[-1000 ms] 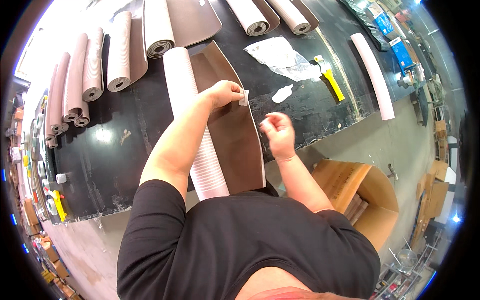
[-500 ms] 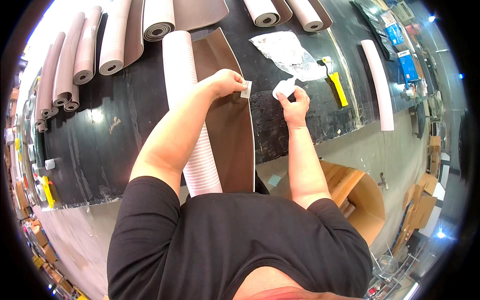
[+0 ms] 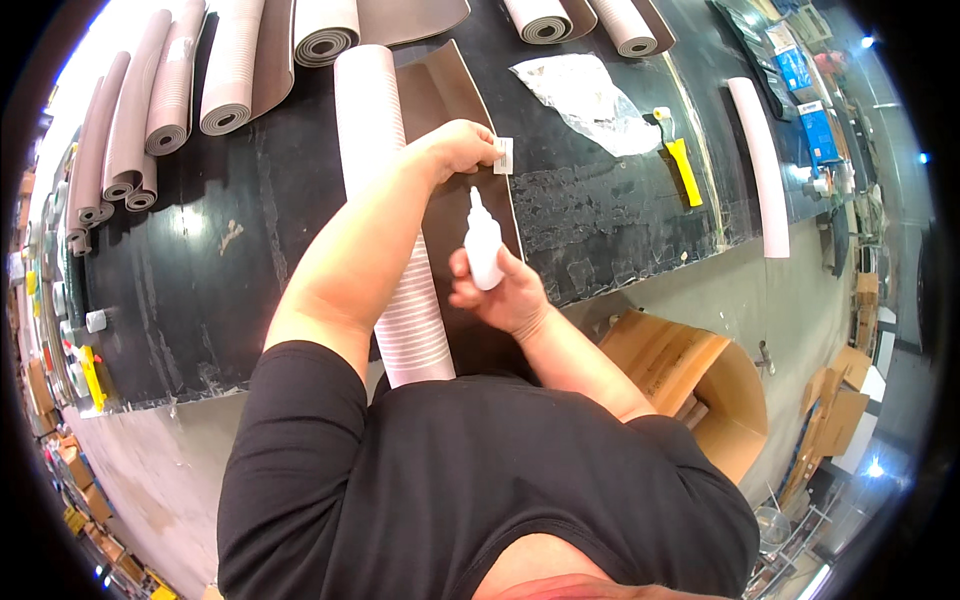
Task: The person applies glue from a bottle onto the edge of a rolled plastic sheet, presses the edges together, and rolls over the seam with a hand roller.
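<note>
In front of me lies a partly rolled mat (image 3: 409, 310), pale pink with fine stripes outside and brown on its unrolled side. My left hand (image 3: 462, 147) pinches a small white label (image 3: 504, 156) at the right edge of the brown flap. Just nearer to me, my right hand (image 3: 512, 295) is wrapped round a white squeeze bottle (image 3: 484, 250). The bottle stands nozzle up over the brown surface, its tip below the left hand and apart from the label.
Several rolled mats (image 3: 226, 110) lie along the table's far left side. A crumpled clear plastic bag (image 3: 595, 105), a yellow-handled roller (image 3: 684, 172) and a pale pink tube (image 3: 762, 165) lie to the right. An open cardboard box (image 3: 725, 390) stands below the table's near edge.
My right hand has brought the bottle leftward and nearer to me, from beside the plastic bag to over the mat, and turned it upright. My left hand keeps hold of the label.
</note>
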Tool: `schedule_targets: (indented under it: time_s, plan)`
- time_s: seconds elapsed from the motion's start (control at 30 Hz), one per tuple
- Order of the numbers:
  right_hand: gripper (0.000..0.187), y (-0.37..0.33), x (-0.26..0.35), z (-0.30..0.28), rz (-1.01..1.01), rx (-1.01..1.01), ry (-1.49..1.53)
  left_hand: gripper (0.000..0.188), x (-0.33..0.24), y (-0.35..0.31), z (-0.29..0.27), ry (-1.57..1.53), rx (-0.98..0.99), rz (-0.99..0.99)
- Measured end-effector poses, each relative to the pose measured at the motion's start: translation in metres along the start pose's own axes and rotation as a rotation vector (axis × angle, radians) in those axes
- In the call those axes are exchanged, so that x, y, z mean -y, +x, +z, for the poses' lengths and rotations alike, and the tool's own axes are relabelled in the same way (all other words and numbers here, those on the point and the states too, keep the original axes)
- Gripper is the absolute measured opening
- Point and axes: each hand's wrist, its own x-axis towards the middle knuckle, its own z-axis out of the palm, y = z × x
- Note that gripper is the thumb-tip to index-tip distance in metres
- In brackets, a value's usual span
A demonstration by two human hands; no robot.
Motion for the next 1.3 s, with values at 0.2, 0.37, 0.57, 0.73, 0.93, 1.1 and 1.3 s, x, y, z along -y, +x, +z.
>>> schedule_targets:
  time_s: [0.2, 0.37, 0.57, 0.73, 0.93, 1.1, 1.3]
  plan:
    - [0.044, -0.014, 0.021, -0.03, 0.06, 0.021, -0.117, 0.011, 0.007, -0.005, -0.01, -0.148, 0.049, 0.019]
    - [0.051, -0.007, 0.016, -0.013, 0.017, -0.06, -0.177, 0.013, 0.006, 0.001, -0.003, -0.076, 0.057, 0.027]
    - [0.058, -0.005, 0.025, -0.021, -0.169, -0.175, -0.139, 0.014, 0.0, 0.003, -0.001, -0.035, 0.038, -0.029]
    - [0.046, 0.005, 0.04, 0.001, -0.232, -0.395, -0.15, 0.014, 0.008, 0.01, 0.005, -0.03, -0.008, -0.004]
    - [0.042, 0.004, 0.077, -0.003, -0.473, -0.284, -0.308, 0.016, 0.003, 0.015, 0.002, -0.043, -0.024, -0.033]
    - [0.046, 0.008, 0.098, 0.028, -0.555, -0.355, -0.656, 0.015, -0.006, 0.006, 0.002, -0.015, -0.04, -0.072]
    - [0.034, 0.026, 0.081, 0.054, -0.333, -0.171, 0.079, 0.013, -0.003, 0.015, 0.002, -0.06, -0.012, -0.096]
